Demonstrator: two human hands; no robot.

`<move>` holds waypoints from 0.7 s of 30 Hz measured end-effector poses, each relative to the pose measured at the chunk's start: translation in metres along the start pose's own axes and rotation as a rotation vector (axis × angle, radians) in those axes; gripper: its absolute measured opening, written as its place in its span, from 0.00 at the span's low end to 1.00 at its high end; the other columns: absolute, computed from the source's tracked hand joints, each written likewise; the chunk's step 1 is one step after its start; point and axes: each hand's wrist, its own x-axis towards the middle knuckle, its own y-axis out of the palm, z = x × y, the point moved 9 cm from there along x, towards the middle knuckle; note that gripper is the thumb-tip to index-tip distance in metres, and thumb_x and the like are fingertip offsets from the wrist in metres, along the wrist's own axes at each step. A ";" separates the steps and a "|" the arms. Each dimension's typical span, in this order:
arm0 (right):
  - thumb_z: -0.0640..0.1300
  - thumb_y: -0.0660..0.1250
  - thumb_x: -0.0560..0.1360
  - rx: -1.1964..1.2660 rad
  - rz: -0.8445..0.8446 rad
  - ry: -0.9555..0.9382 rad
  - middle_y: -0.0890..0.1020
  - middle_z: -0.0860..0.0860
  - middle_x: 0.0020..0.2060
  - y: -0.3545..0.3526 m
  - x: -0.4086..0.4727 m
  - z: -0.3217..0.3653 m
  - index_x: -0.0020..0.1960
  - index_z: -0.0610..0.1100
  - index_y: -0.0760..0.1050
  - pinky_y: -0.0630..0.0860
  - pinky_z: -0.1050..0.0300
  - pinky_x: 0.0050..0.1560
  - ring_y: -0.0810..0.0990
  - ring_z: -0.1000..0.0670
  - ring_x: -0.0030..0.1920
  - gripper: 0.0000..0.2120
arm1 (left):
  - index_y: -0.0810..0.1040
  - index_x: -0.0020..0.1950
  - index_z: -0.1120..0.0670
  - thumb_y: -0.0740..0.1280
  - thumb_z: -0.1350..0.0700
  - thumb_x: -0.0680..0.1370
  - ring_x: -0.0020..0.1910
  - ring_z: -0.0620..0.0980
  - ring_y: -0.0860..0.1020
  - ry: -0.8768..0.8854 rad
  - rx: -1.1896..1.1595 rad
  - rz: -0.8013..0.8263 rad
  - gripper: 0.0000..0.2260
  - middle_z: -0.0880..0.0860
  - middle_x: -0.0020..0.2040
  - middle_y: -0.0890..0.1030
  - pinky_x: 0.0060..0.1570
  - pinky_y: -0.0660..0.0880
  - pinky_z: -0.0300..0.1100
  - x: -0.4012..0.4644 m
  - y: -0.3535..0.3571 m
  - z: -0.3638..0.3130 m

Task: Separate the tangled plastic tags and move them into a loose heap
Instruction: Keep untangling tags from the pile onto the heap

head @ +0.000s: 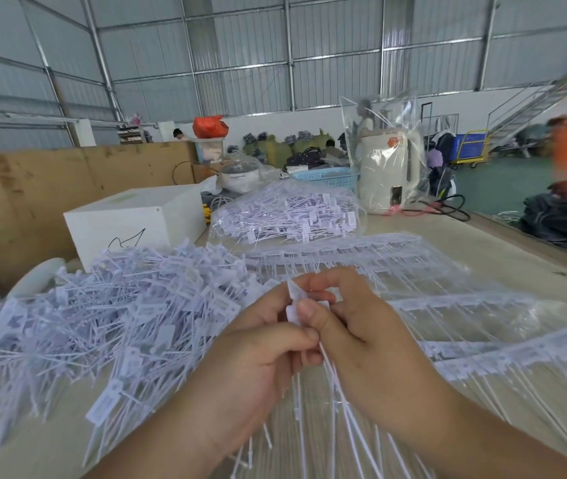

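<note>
1. left hand (258, 344) and right hand (354, 326) both pinch a few tags (294, 304), near centre.
2. better to peel one head at a time so the tails slip free.
3. drop it on the heap (109, 305), left.

Left hand (261, 344) and right hand (354, 326) meet at fingertips, fingers curled, thumbs pinching tags (294, 299) between them; forearms converge.
</note>
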 end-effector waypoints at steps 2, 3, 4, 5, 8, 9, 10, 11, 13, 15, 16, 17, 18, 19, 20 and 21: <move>0.50 0.60 0.80 -0.002 0.015 0.014 0.83 0.56 0.34 0.001 -0.001 0.000 0.52 0.54 0.71 0.74 0.65 0.35 0.81 0.58 0.33 0.03 | 0.81 0.57 0.62 0.66 0.67 0.65 0.39 0.52 0.76 -0.019 0.028 -0.034 0.21 0.66 0.50 0.80 0.35 0.74 0.38 0.001 -0.003 0.000; 0.50 0.59 0.80 -0.013 0.027 0.016 0.83 0.57 0.34 0.002 -0.001 0.000 0.52 0.54 0.71 0.73 0.67 0.35 0.80 0.59 0.33 0.03 | 0.81 0.58 0.63 0.69 0.68 0.64 0.37 0.51 0.75 -0.029 0.030 -0.056 0.22 0.66 0.49 0.78 0.34 0.74 0.38 0.001 -0.005 0.000; 0.49 0.58 0.81 -0.033 0.039 0.017 0.82 0.58 0.34 0.003 -0.002 0.001 0.52 0.54 0.71 0.72 0.69 0.33 0.80 0.60 0.32 0.04 | 0.80 0.58 0.64 0.70 0.66 0.63 0.36 0.50 0.74 -0.036 0.030 -0.083 0.23 0.66 0.48 0.77 0.33 0.74 0.38 0.002 -0.007 0.001; 0.48 0.58 0.81 -0.054 0.047 0.018 0.82 0.58 0.34 0.004 -0.002 0.001 0.53 0.54 0.71 0.71 0.70 0.33 0.79 0.61 0.32 0.04 | 0.80 0.59 0.65 0.69 0.63 0.64 0.35 0.50 0.73 -0.037 0.030 -0.108 0.23 0.65 0.48 0.76 0.34 0.74 0.37 0.002 -0.010 0.001; 0.45 0.59 0.82 -0.045 0.055 0.039 0.82 0.56 0.31 0.004 -0.001 0.001 0.56 0.53 0.71 0.70 0.72 0.33 0.79 0.61 0.30 0.06 | 0.81 0.59 0.61 0.66 0.62 0.66 0.34 0.49 0.74 -0.029 0.015 -0.143 0.21 0.65 0.46 0.75 0.33 0.75 0.38 0.001 -0.014 0.001; 0.45 0.59 0.81 -0.032 0.059 0.044 0.82 0.56 0.31 0.004 -0.001 0.002 0.56 0.53 0.71 0.70 0.71 0.33 0.79 0.61 0.30 0.06 | 0.81 0.59 0.60 0.67 0.62 0.66 0.35 0.50 0.74 -0.025 0.008 -0.139 0.21 0.66 0.46 0.76 0.33 0.75 0.38 0.001 -0.014 0.000; 0.47 0.59 0.81 -0.032 0.067 0.044 0.82 0.56 0.32 0.004 0.000 0.002 0.56 0.54 0.70 0.71 0.71 0.32 0.78 0.61 0.30 0.05 | 0.81 0.60 0.60 0.69 0.61 0.66 0.38 0.53 0.76 -0.029 0.004 -0.127 0.22 0.68 0.47 0.77 0.34 0.76 0.39 0.001 -0.013 0.000; 0.49 0.59 0.81 -0.043 0.075 0.041 0.81 0.55 0.32 0.005 -0.001 0.002 0.56 0.54 0.70 0.70 0.70 0.31 0.77 0.61 0.28 0.04 | 0.80 0.60 0.60 0.70 0.60 0.65 0.41 0.55 0.77 -0.040 -0.004 -0.111 0.23 0.69 0.49 0.79 0.35 0.78 0.40 0.001 -0.011 0.001; 0.50 0.60 0.81 -0.089 0.105 0.032 0.80 0.56 0.31 0.008 -0.001 0.003 0.56 0.56 0.69 0.70 0.67 0.30 0.75 0.60 0.27 0.05 | 0.78 0.62 0.60 0.69 0.56 0.65 0.44 0.55 0.78 -0.071 -0.026 -0.113 0.25 0.63 0.49 0.81 0.37 0.77 0.41 0.000 -0.010 0.004; 0.47 0.61 0.81 -0.158 0.145 0.025 0.81 0.56 0.32 0.013 -0.002 0.001 0.58 0.56 0.67 0.74 0.58 0.33 0.77 0.57 0.30 0.08 | 0.78 0.59 0.62 0.67 0.54 0.67 0.43 0.54 0.77 -0.078 -0.026 -0.162 0.22 0.59 0.45 0.80 0.40 0.73 0.44 -0.001 -0.011 0.007; 0.48 0.62 0.80 -0.200 0.164 0.016 0.81 0.55 0.33 0.016 -0.003 0.001 0.59 0.56 0.66 0.75 0.54 0.35 0.78 0.56 0.32 0.09 | 0.78 0.55 0.62 0.67 0.55 0.68 0.42 0.54 0.76 -0.077 -0.011 -0.196 0.18 0.59 0.43 0.78 0.40 0.72 0.45 -0.002 -0.012 0.008; 0.48 0.62 0.80 -0.237 0.180 0.009 0.81 0.54 0.34 0.018 -0.003 0.000 0.59 0.56 0.65 0.76 0.51 0.38 0.79 0.56 0.34 0.10 | 0.79 0.50 0.61 0.66 0.58 0.70 0.40 0.54 0.76 -0.079 0.004 -0.225 0.11 0.58 0.39 0.77 0.37 0.71 0.44 -0.002 -0.014 0.011; 0.49 0.62 0.79 -0.265 0.192 0.006 0.81 0.54 0.36 0.020 -0.003 -0.001 0.60 0.57 0.65 0.77 0.49 0.41 0.80 0.55 0.36 0.11 | 0.79 0.46 0.59 0.65 0.61 0.73 0.35 0.52 0.76 -0.090 0.016 -0.249 0.05 0.57 0.35 0.76 0.32 0.71 0.41 -0.003 -0.015 0.012; 0.50 0.62 0.79 -0.284 0.197 0.010 0.81 0.53 0.37 0.020 -0.003 -0.002 0.62 0.57 0.64 0.77 0.50 0.43 0.80 0.56 0.38 0.13 | 0.79 0.44 0.58 0.63 0.63 0.76 0.29 0.50 0.75 -0.107 0.014 -0.281 0.05 0.56 0.32 0.76 0.26 0.71 0.39 -0.003 -0.020 0.015; 0.50 0.62 0.79 -0.297 0.193 0.015 0.81 0.54 0.36 0.019 -0.002 -0.003 0.63 0.57 0.63 0.76 0.53 0.41 0.80 0.57 0.37 0.14 | 0.79 0.44 0.59 0.62 0.63 0.77 0.25 0.48 0.74 -0.120 -0.003 -0.318 0.07 0.56 0.30 0.76 0.22 0.69 0.37 -0.004 -0.024 0.015; 0.51 0.62 0.79 -0.302 0.185 0.024 0.79 0.55 0.33 0.018 -0.001 -0.004 0.64 0.57 0.63 0.73 0.58 0.37 0.77 0.58 0.34 0.16 | 0.79 0.45 0.59 0.62 0.64 0.78 0.24 0.48 0.74 -0.121 -0.027 -0.353 0.07 0.55 0.29 0.76 0.20 0.68 0.37 -0.004 -0.029 0.015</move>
